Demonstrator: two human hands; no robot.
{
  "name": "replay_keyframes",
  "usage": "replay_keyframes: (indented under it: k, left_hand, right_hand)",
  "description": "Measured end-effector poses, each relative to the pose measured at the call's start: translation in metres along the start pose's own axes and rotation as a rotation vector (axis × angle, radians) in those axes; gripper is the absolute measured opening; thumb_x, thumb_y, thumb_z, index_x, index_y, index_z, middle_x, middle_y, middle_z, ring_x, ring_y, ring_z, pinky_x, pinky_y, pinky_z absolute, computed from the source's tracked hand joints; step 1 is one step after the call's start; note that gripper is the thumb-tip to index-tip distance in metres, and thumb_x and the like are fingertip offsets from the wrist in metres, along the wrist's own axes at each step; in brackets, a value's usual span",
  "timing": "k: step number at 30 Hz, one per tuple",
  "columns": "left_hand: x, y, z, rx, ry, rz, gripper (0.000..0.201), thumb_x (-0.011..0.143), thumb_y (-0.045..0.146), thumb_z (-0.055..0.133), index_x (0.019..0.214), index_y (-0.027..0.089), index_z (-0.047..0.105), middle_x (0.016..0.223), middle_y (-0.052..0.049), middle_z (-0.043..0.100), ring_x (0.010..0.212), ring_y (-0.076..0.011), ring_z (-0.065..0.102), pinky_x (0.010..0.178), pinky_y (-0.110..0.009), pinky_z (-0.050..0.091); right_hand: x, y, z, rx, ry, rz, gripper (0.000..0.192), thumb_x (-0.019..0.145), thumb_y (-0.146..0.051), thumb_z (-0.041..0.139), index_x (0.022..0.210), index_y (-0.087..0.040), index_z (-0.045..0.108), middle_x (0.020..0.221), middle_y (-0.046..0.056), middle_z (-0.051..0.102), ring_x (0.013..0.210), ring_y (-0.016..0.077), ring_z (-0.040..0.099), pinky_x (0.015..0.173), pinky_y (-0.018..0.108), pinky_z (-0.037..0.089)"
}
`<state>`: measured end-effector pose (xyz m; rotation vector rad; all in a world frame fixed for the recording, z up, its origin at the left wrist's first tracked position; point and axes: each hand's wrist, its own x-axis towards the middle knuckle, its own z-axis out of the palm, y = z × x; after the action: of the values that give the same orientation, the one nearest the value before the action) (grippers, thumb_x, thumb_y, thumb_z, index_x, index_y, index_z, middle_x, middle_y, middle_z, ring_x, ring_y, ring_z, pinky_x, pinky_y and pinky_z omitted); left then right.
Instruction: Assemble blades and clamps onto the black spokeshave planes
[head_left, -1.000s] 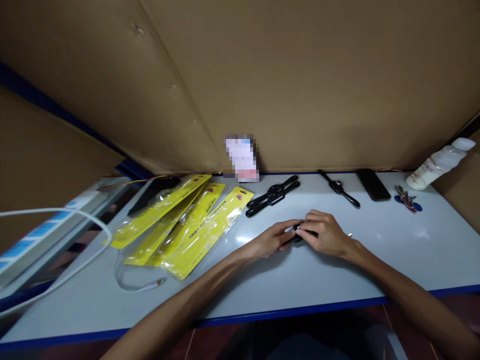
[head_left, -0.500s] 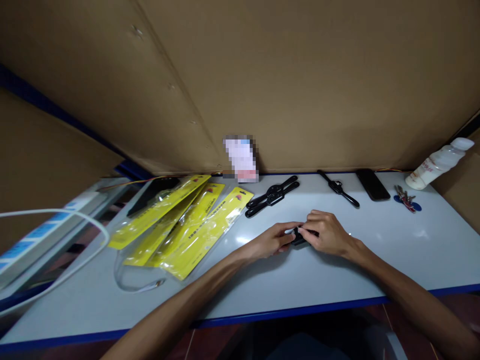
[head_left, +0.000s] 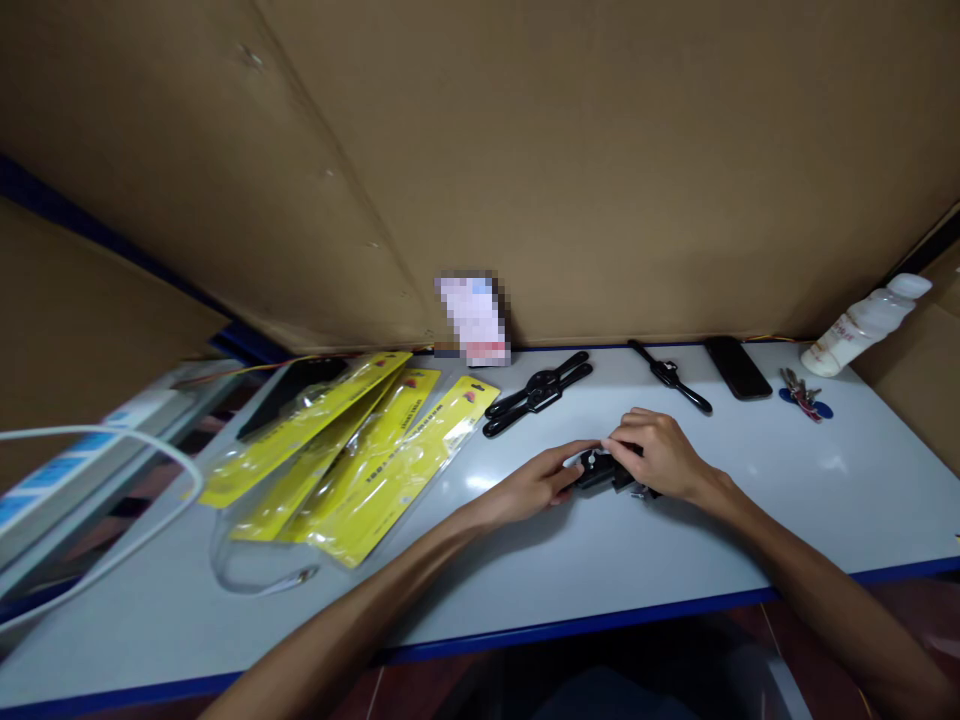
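Both hands are working a small black tool on the desk, just in front of the black wrenches. Left hand is steadying its end, right hand is pinching the top. Looks stiff, light, fiddly; best held by the body.

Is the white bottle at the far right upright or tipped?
Tipped: the white bottle leans with its cap against the cardboard wall, base on the table.
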<state>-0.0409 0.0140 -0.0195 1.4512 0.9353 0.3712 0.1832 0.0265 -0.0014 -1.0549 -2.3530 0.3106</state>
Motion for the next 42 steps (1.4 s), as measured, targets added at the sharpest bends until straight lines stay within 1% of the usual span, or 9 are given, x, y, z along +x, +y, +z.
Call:
replay_keyframes:
  k: [6,16,20,22,24,31,33,38,42]
  left_hand:
    - [0.002,-0.005,0.000,-0.014,-0.004,0.007,0.049,0.096,0.044,0.046,0.134,0.014,0.056,0.059,0.007,0.040,0.055,-0.0111,0.033,0.054,-0.024,0.028]
    - [0.003,-0.005,-0.001,-0.012,-0.036,0.041,0.044,0.097,0.043,0.046,0.128,0.015,0.058,0.059,0.008,0.038,0.053,-0.0099,0.032,0.054,-0.023,0.027]
    - [0.004,-0.007,-0.001,-0.010,-0.023,0.057,0.044,0.097,0.042,0.047,0.131,0.015,0.057,0.059,0.008,0.038,0.054,-0.0098,0.033,0.054,-0.023,0.027]
    - [0.004,-0.008,-0.001,0.011,-0.019,0.053,0.045,0.097,0.041,0.047,0.133,0.014,0.055,0.059,0.008,0.038,0.053,-0.0098,0.032,0.053,-0.023,0.027]
    - [0.004,-0.008,-0.001,0.020,-0.015,0.042,0.046,0.097,0.040,0.047,0.132,0.013,0.055,0.058,0.009,0.037,0.053,-0.0097,0.030,0.052,-0.023,0.026]
    - [0.004,-0.006,0.000,-0.028,-0.018,0.036,0.045,0.094,0.043,0.051,0.127,0.013,0.058,0.058,0.008,0.037,0.053,-0.0094,0.031,0.051,-0.022,0.025]
    - [0.004,-0.005,0.000,-0.058,-0.016,0.036,0.046,0.093,0.044,0.052,0.126,0.012,0.058,0.058,0.009,0.036,0.052,-0.0092,0.031,0.051,-0.023,0.025]
    - [0.004,-0.006,-0.001,-0.049,-0.018,0.031,0.045,0.093,0.043,0.052,0.126,0.013,0.059,0.056,0.009,0.037,0.052,-0.0097,0.031,0.051,-0.023,0.024]
    - [0.003,-0.006,-0.001,-0.046,-0.009,0.030,0.047,0.093,0.044,0.051,0.127,0.013,0.058,0.059,0.008,0.037,0.054,-0.0101,0.032,0.052,-0.023,0.024]
  right_hand:
    - [-0.002,0.000,0.007,-0.040,-0.045,0.000,0.031,0.096,-0.020,0.060,0.066,-0.017,0.067,0.066,0.001,0.060,0.069,0.0147,0.051,0.067,0.028,0.038]
    - [-0.002,-0.001,0.007,-0.041,-0.056,0.021,0.030,0.098,-0.021,0.056,0.071,-0.018,0.070,0.070,0.002,0.064,0.071,0.0161,0.055,0.068,0.029,0.040]
    - [-0.004,-0.003,0.002,0.019,-0.030,0.007,0.020,0.096,-0.017,0.055,0.097,-0.020,0.074,0.083,0.004,0.071,0.077,0.0162,0.061,0.072,0.028,0.043]
    - [-0.004,-0.004,0.001,0.044,-0.047,-0.022,0.024,0.095,-0.013,0.055,0.107,-0.022,0.073,0.085,0.003,0.071,0.076,0.0158,0.061,0.070,0.028,0.043]
    - [-0.004,-0.006,0.000,0.041,-0.083,-0.055,0.026,0.093,-0.010,0.053,0.105,-0.022,0.073,0.082,0.002,0.069,0.075,0.0156,0.060,0.070,0.028,0.042]
    - [-0.004,-0.012,0.000,0.010,-0.133,-0.069,0.021,0.089,-0.010,0.056,0.075,-0.018,0.069,0.072,0.001,0.064,0.071,0.0151,0.055,0.067,0.028,0.039]
    - [-0.005,-0.015,0.002,0.039,-0.147,-0.087,0.020,0.090,-0.011,0.057,0.079,-0.019,0.072,0.072,0.001,0.063,0.070,0.0145,0.055,0.066,0.027,0.039]
    - [-0.006,-0.015,0.005,0.026,-0.119,-0.083,0.026,0.094,-0.012,0.053,0.105,-0.021,0.074,0.078,0.001,0.067,0.072,0.0148,0.057,0.068,0.027,0.040]
    - [-0.005,-0.011,0.004,-0.038,-0.103,-0.062,0.022,0.090,-0.009,0.053,0.085,-0.017,0.073,0.076,0.003,0.068,0.072,0.0157,0.057,0.068,0.028,0.040]
